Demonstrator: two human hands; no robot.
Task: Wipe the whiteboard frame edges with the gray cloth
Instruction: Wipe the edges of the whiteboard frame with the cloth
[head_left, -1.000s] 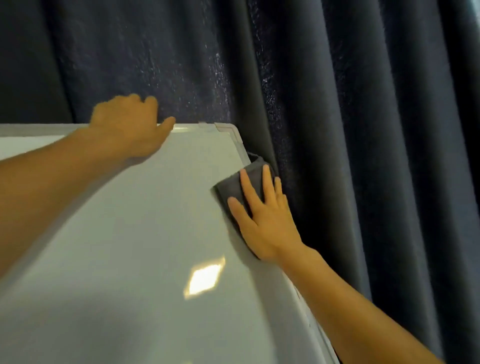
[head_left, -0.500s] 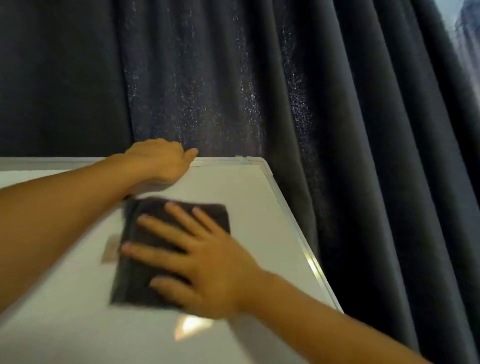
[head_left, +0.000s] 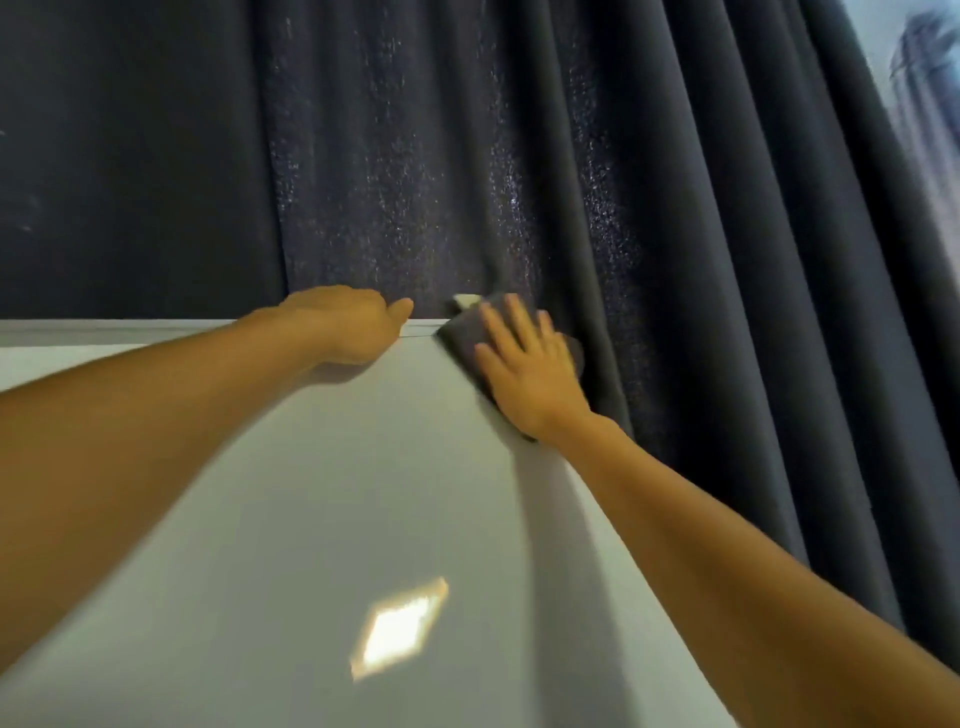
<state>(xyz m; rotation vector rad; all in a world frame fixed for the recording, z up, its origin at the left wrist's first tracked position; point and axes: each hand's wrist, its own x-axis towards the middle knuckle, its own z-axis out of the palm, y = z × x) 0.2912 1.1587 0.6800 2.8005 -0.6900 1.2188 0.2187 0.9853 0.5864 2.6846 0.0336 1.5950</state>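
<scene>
The whiteboard (head_left: 291, 519) fills the lower half of the view, its pale frame (head_left: 104, 327) running along the top edge. My right hand (head_left: 530, 374) lies flat with fingers spread on the gray cloth (head_left: 462, 332), pressing it over the board's top right corner. Most of the cloth is hidden under the palm. My left hand (head_left: 348, 327) grips the top frame edge just left of the cloth, fingers curled over the back.
A dark pleated curtain (head_left: 675, 208) hangs right behind and to the right of the board. A strip of bright window (head_left: 919, 104) shows at the far right. A light reflection (head_left: 400, 629) glints on the board surface.
My right hand slid the cloth from the board's face below my left hand up and right to the top right corner. The left hand kept its grip on the top edge.
</scene>
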